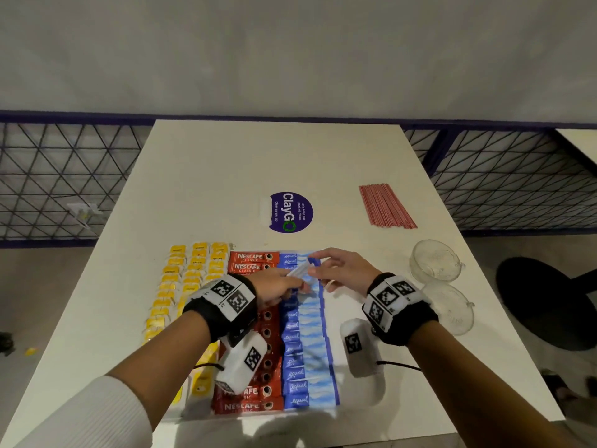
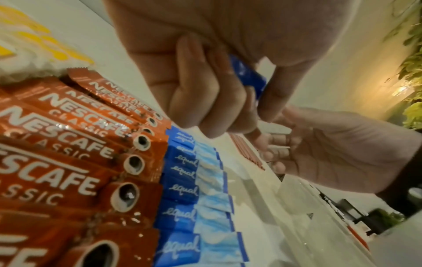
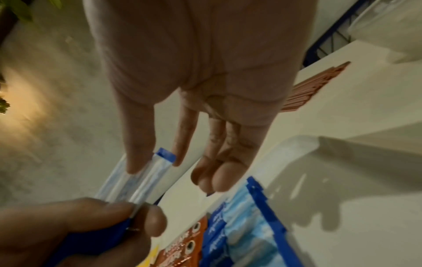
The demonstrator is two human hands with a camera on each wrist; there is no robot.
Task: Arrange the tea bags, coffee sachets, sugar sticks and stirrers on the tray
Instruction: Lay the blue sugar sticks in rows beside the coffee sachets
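Three columns lie side by side on the table: yellow tea bags (image 1: 181, 279), red Nescafe coffee sachets (image 1: 253, 261) and blue Equal sugar sticks (image 1: 303, 350). My left hand (image 1: 287, 282) grips a small bunch of sugar sticks (image 3: 141, 180) above the far end of the blue column. My right hand (image 1: 315, 263) pinches the blue tip of one stick in that bunch between thumb and forefinger, the other fingers loose. Red stirrers (image 1: 386, 210) lie in a neat bundle at the back right. A clear tray rim (image 3: 294, 142) shows beside the blue column.
Two clear glass bowls (image 1: 434, 260) (image 1: 449, 307) stand on the table right of my right wrist. A purple ClayGo sticker (image 1: 290, 212) marks the table's middle. A black stool (image 1: 546, 302) is off the right edge, a mesh railing beyond the table.
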